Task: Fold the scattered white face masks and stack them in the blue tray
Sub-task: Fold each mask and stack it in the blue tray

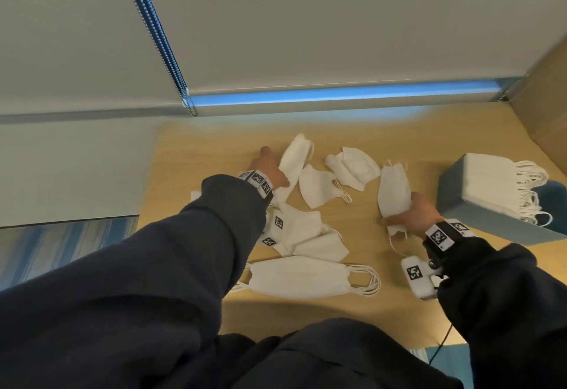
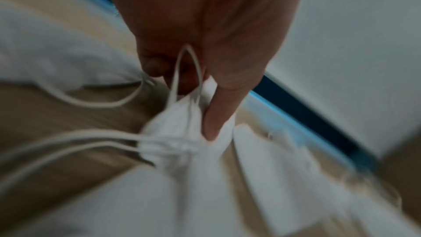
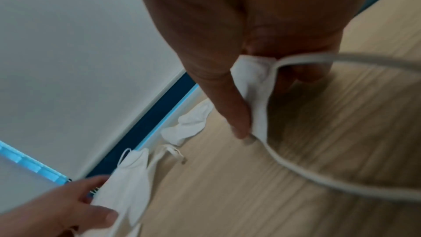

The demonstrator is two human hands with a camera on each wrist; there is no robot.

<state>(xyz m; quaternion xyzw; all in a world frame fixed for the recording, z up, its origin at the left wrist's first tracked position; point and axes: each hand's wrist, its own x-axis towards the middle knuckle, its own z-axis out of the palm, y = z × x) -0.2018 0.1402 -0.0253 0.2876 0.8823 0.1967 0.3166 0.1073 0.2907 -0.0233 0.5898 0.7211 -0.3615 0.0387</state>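
Masks [image 1: 394, 192] [image 1: 293, 164] gripped, left hand [image 1: 268, 169], right hand [image 1: 412, 215]

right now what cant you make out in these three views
- White folded masks stacked in the blue tray: the count; head view too small, right edge crops the tray.
- Left hand: fingers hidden behind its white mask; left wrist view blurred.
- Right hand: fingertips hidden under its white mask.

text: none readable | wrist bands [image 1: 257, 180]: black-and-white square code markers only, no letters
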